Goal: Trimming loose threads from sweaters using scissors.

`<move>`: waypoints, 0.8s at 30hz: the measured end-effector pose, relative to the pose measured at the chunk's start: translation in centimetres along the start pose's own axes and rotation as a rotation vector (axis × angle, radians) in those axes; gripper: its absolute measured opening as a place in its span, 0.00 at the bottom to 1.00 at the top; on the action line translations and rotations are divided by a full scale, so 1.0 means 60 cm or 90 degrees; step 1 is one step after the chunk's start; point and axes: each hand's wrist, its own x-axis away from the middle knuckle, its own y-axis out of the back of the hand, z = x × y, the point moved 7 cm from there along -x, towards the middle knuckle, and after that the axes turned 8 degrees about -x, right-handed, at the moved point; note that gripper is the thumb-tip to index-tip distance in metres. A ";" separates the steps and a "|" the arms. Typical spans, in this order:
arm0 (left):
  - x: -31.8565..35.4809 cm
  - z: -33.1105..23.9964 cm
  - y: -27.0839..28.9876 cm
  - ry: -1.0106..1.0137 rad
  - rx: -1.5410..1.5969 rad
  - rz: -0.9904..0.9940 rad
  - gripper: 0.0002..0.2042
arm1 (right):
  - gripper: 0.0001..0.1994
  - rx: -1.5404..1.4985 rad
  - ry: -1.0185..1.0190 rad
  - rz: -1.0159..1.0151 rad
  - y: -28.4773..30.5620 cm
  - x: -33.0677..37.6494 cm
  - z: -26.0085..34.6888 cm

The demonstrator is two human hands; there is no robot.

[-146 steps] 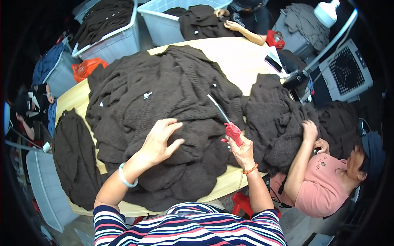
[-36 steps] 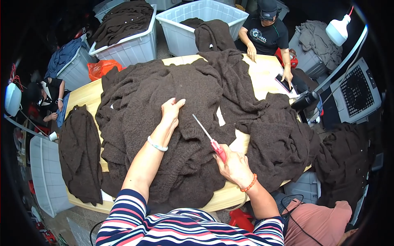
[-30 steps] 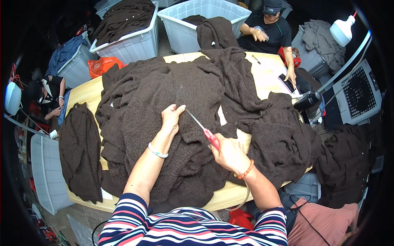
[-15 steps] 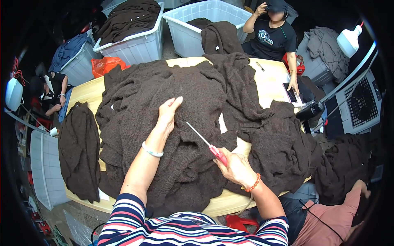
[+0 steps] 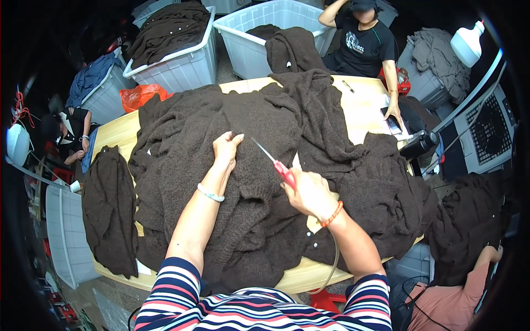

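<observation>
A large dark brown knit garment (image 5: 176,143) lies heaped across the table in front of me. My left hand (image 5: 225,150) is closed on its knit near the middle, thumb uppermost, with a crease running away from it. Around the red handle of a pair of scissors (image 5: 284,173) my right hand (image 5: 310,193) is wrapped. Their slim silver blades point up and left over the knit, a little right of my left hand. The blades look together, and what lies under my left fingers is hidden.
More brown knits (image 5: 381,187) cover the table's (image 5: 113,135) right side, and one (image 5: 110,209) lies at its left edge. A black bottle (image 5: 419,144) stands at the right. Large bins (image 5: 234,44) stand behind. A person (image 5: 364,44) sits across; others are at both sides.
My right hand and the scissors have moved up and slightly left. My left hand stays near the same spot, its fingers more curled. The whole view has shifted slightly.
</observation>
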 end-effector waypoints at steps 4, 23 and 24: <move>-0.005 0.005 0.010 -0.021 0.033 -0.006 0.09 | 0.14 0.009 0.057 0.024 -0.019 -0.033 0.008; 0.101 -0.008 0.026 -0.053 -0.019 0.061 0.11 | 0.10 -0.028 -0.015 0.043 -0.012 0.146 0.052; 0.114 0.001 0.030 -0.052 0.006 0.049 0.10 | 0.10 -0.026 -0.014 0.040 -0.015 0.153 0.057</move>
